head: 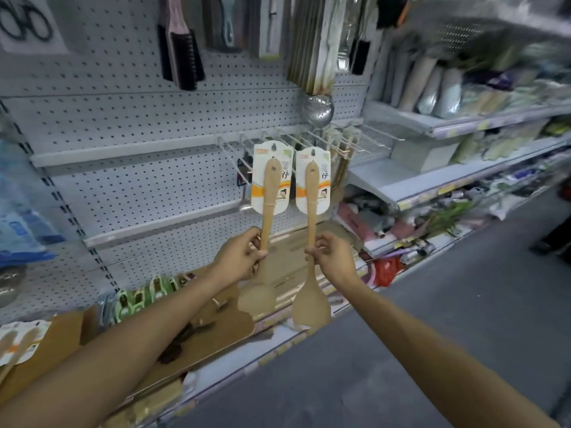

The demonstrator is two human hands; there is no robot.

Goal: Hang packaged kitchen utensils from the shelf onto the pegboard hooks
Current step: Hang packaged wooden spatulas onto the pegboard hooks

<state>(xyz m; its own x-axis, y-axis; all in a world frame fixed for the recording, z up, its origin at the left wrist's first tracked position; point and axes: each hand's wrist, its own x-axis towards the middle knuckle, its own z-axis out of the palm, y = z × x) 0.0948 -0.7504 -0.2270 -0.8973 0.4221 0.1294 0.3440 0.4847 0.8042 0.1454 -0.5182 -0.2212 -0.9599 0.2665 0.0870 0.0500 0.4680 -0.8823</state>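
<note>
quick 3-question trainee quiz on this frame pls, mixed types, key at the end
1. True or false: the left hand and the right hand each grip one wooden spatula by the handle.
2. Which way do the blades of the left spatula and the right spatula point? A) up B) down C) sideways
3. Fill in: the card headers are held up near the white wire ____ on the pegboard.

Key
1. True.
2. B: blades hang below the hands, carded handle ends up.
3. hooks. Whether either card is already on a hook cannot be told.
</note>
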